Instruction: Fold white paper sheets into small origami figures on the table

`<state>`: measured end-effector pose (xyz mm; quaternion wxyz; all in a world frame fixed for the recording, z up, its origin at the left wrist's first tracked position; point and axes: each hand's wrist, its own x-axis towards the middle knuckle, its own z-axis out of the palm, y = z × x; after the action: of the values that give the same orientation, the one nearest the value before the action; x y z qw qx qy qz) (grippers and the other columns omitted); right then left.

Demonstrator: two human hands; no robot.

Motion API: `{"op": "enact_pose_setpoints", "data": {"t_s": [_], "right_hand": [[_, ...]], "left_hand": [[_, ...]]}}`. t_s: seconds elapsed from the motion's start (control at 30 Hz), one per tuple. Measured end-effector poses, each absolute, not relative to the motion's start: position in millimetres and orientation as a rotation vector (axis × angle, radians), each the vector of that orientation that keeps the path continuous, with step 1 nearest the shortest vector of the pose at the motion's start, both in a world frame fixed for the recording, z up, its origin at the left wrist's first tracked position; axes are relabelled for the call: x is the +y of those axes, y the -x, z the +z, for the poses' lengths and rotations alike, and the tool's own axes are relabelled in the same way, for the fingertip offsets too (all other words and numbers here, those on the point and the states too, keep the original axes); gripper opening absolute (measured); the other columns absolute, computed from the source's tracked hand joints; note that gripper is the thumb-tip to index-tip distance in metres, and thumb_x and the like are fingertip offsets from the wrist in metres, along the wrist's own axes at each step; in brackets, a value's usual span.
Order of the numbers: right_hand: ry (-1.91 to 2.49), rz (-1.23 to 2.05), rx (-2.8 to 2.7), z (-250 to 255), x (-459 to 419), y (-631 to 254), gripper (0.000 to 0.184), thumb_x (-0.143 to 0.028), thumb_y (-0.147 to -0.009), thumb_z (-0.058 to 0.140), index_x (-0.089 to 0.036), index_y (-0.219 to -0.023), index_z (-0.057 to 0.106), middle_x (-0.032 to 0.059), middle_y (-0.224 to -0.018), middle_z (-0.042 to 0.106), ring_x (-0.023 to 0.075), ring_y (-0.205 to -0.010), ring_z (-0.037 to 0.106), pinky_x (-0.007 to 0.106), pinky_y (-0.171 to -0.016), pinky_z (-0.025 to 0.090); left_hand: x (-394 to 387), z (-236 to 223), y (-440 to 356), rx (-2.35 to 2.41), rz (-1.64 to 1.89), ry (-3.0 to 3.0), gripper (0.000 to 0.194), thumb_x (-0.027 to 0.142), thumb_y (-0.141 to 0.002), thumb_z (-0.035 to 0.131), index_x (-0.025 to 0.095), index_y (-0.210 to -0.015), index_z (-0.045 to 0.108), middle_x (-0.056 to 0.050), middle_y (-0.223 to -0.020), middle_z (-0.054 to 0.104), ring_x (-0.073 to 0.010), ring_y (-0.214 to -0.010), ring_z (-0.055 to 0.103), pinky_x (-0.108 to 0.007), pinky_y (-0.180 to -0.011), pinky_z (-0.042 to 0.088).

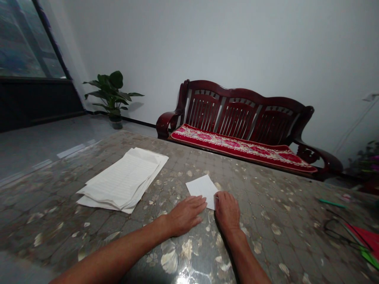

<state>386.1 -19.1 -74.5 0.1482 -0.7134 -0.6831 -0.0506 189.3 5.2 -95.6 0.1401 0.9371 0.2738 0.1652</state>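
A pale wall (251, 47) is filling the background, and a patterned grey surface (284, 221) is spreading across the foreground. Beyond its far edge a dark red wooden bench (245, 93) is standing against the wall, a red floral cover (233, 145) lying along its seat. To its left a leafy potted plant (116, 79) is standing on the floor.

On the left part of the surface a loose stack of sheets (127, 177) is lying well apart from the hands, and neither hand is touching it. The left hand (187, 215) is resting palm down, fingers extended and gripping nothing, its fingertips at the near left edge of a white paper (203, 186). The right hand (227, 211) is curling its fingers at the paper's right edge; whether it is pinching the edge cannot be told.

The paper is lying flat between and just beyond the hands. It is looking smaller than the stacked sheets, so some folding is perhaps done, though no layers are showing clearly. With both hands at it, the handling is seemingly continuing; how much is left cannot be judged.

At the far right a thin teal stick (331, 203) is lying alone.
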Motion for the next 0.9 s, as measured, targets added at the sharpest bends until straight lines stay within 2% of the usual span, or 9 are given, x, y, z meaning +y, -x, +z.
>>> {"op": "enact_pose_setpoints", "data": {"t_s": [0.07, 0.13, 0.23, 0.33, 0.4, 0.53, 0.67, 0.9], "right_hand": [[1.848, -0.093, -1.942, -76, -24, -384, 0.031, -0.022, -0.098, 0.034, -0.018, -0.104, 0.064, 0.0111, -0.102, 0.066, 0.0233, -0.101, 0.058, 0.037, -0.091, 0.042], [1.608, 0.043, -1.935, -79, -29, -378, 0.038, -0.028, -0.1, 0.03, -0.018, -0.119, 0.061, 0.0116, -0.118, 0.065, 0.0217, -0.112, 0.056, 0.038, -0.101, 0.041], [1.423, 0.318, -1.97, -86, -37, -370, 0.048, -0.037, -0.102, 0.027, -0.02, -0.141, 0.048, 0.0092, -0.142, 0.052, 0.0198, -0.13, 0.048, 0.039, -0.112, 0.037], [1.418, 0.509, -2.04, -92, -40, -368, 0.054, -0.043, -0.102, 0.025, -0.023, -0.151, 0.03, 0.0062, -0.154, 0.037, 0.0196, -0.139, 0.038, 0.041, -0.116, 0.033], [1.415, 0.531, -2.122, -95, -40, -371, 0.055, -0.045, -0.102, 0.025, -0.023, -0.153, 0.023, 0.005, -0.157, 0.029, 0.0202, -0.143, 0.031, 0.043, -0.118, 0.027], [1.518, 0.48, -2.249, -93, -35, -380, 0.058, -0.046, -0.103, 0.021, -0.019, -0.153, 0.023, 0.0059, -0.158, 0.022, 0.0206, -0.147, 0.019, 0.045, -0.122, 0.016], [1.738, 0.395, -2.305, -84, -27, -387, 0.06, -0.048, -0.102, 0.018, -0.015, -0.152, 0.027, 0.0071, -0.159, 0.019, 0.0212, -0.148, 0.013, 0.044, -0.121, 0.013], [2.003, 0.217, -2.26, -83, -12, -401, 0.06, -0.04, -0.1, 0.03, -0.013, -0.152, 0.025, 0.0077, -0.16, 0.015, 0.0236, -0.148, 0.013, 0.046, -0.119, 0.012]], "left_hand": [[-4, -102, -194, 0.883, 0.486, -2.739, 0.054, 0.036, -0.094, 0.055, 0.02, -0.143, 0.042, -0.011, -0.15, 0.044, -0.0242, -0.14, 0.038, -0.043, -0.115, 0.031], [-11, -111, -203, 1.007, 0.536, -2.769, 0.053, 0.038, -0.093, 0.055, 0.017, -0.141, 0.045, -0.013, -0.147, 0.046, -0.0261, -0.14, 0.037, -0.044, -0.114, 0.031], [-19, -121, -220, 1.124, 0.603, -2.767, 0.044, 0.03, -0.091, 0.059, 0.02, -0.134, 0.054, -0.01, -0.139, 0.055, -0.0269, -0.135, 0.042, -0.045, -0.114, 0.028], [-23, -119, -229, 1.195, 0.584, -2.703, 0.039, 0.022, -0.091, 0.057, 0.024, -0.129, 0.059, -0.008, -0.13, 0.061, -0.0278, -0.121, 0.05, -0.045, -0.109, 0.032], [-25, -111, -229, 1.228, 0.541, -2.671, 0.04, 0.022, -0.09, 0.058, 0.023, -0.13, 0.059, -0.01, -0.13, 0.06, -0.029, -0.115, 0.051, -0.046, -0.104, 0.035], [-25, -96, -219, 1.249, 0.466, -2.667, 0.047, 0.032, -0.088, 0.062, 0.025, -0.134, 0.054, -0.009, -0.143, 0.05, -0.03, -0.112, 0.049, -0.047, -0.099, 0.037], [-21, -97, -209, 1.231, 0.464, -2.697, 0.051, 0.039, -0.09, 0.06, 0.026, -0.137, 0.048, -0.007, -0.147, 0.046, -0.0301, -0.113, 0.048, -0.048, -0.097, 0.036], [-18, -105, -203, 1.253, 0.445, -2.744, 0.055, 0.043, -0.091, 0.058, 0.024, -0.141, 0.045, -0.008, -0.148, 0.046, -0.0293, -0.111, 0.049, -0.047, -0.094, 0.037]]}}
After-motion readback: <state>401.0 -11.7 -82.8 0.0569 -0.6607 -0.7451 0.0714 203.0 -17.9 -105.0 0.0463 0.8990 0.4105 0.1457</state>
